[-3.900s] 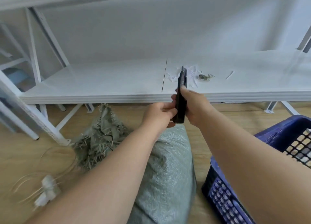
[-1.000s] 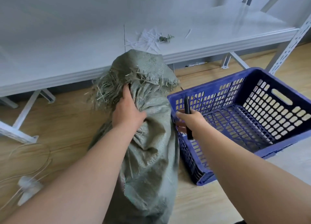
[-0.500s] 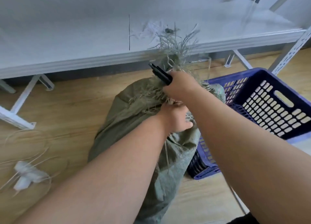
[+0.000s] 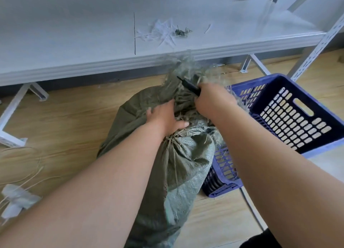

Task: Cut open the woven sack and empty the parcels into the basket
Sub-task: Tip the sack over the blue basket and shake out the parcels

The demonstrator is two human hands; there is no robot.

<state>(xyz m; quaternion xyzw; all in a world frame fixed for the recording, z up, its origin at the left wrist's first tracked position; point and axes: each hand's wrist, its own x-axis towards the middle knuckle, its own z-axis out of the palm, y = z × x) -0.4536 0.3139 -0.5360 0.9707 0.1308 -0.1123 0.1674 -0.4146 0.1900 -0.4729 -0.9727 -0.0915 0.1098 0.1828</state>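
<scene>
We see the sack (image 4: 178,165), grey-green woven plastic, standing bulky on the wooden floor with its frayed, stringy mouth bunched at the top and leaning toward the basket (image 4: 290,117). The basket, blue plastic with slotted walls, sits tilted just right of the sack, touching it; we cannot tell whether it holds any parcels.

White shelf (image 4: 74,42) w/ paper scraps (image 4: 160,33); string and white tag (image 4: 16,199) on wood floor (image 4: 65,117).

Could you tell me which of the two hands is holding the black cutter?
The right hand grips the black cutter; the left hand holds only the woven sack.
</scene>
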